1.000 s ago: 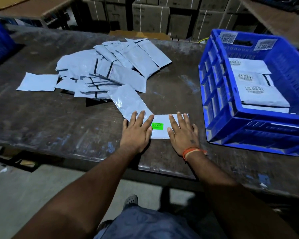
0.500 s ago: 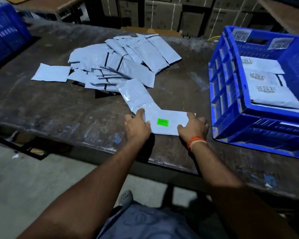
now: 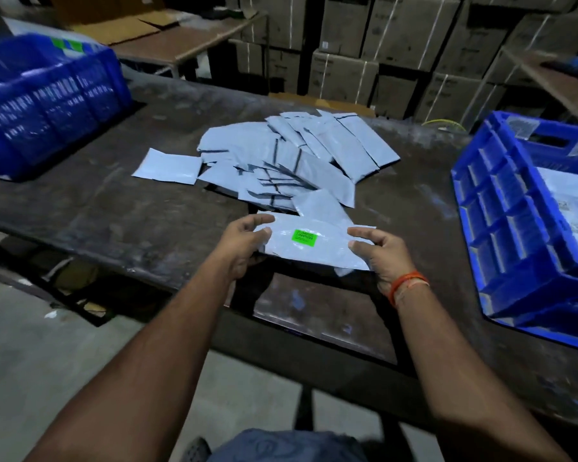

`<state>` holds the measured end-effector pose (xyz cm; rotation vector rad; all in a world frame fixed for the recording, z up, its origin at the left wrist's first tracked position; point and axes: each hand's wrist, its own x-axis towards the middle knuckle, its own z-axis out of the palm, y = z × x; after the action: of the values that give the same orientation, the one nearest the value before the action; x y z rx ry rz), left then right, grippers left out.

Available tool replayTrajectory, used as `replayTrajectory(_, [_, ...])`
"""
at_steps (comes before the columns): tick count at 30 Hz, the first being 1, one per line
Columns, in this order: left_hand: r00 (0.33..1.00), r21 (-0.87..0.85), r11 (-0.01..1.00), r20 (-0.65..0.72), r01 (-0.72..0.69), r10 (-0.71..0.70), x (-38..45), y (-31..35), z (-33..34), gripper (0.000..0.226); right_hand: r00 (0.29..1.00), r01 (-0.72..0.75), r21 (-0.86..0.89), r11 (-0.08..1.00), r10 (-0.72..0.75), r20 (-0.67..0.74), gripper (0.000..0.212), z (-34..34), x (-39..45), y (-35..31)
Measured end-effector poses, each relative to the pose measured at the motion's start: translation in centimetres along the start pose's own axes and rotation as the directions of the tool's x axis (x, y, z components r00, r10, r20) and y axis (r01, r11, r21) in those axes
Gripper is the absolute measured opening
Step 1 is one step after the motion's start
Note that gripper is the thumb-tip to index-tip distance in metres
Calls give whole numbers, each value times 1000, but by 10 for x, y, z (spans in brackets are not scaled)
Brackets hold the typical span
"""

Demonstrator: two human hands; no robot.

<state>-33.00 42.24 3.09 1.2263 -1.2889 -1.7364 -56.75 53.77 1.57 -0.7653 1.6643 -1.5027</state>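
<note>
A grey plastic mailer packet point(image 3: 317, 251) with a green label point(image 3: 303, 236) is lifted off the dark table point(image 3: 114, 215) near its front edge. My left hand point(image 3: 244, 243) pinches the packet's left end, thumb on top. Its right end is pinched by my right hand point(image 3: 379, 253), which wears an orange wristband. Behind the packet lies a heap of several similar grey mailers point(image 3: 291, 161), fanned out across the middle of the table.
A blue plastic crate point(image 3: 514, 228) holding labelled packets stands at the table's right. Another blue crate point(image 3: 47, 101) stands at the far left. Stacked cardboard boxes point(image 3: 397, 55) and another table line the back. The floor lies below the table's front edge.
Both hands went from pressing flat on the labelled packet to pinching its ends and lifting it off the table. The camera view swung left, revealing the left crate.
</note>
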Motion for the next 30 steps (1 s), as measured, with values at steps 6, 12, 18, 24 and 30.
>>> replayTrajectory(6, [997, -12, 999, 62, -34, 35, 14, 37, -136, 23, 994, 62, -13, 998, -61, 93, 26, 128, 5, -21])
replayTrajectory(12, [999, 19, 999, -2, -50, 50, 29, 80, -269, 24, 974, 68, 43, 997, -76, 215, 29, 269, 9, -51])
replayTrajectory(18, [985, 48, 992, -123, -117, 122, 56, 140, -387, 22, 947, 125, 16, 992, -124, 296, 28, 403, 35, -90])
replayTrajectory(24, [966, 118, 975, -155, -191, 208, 113, 203, -492, 23, 936, 142, 26, 990, -143, 322, 25, 525, 79, -129])
replayTrajectory(30, [955, 203, 957, -171, -208, 244, 187, 253, -589, 20, 941, 147, 81, 986, -164, 297, 24, 641, 144, -152])
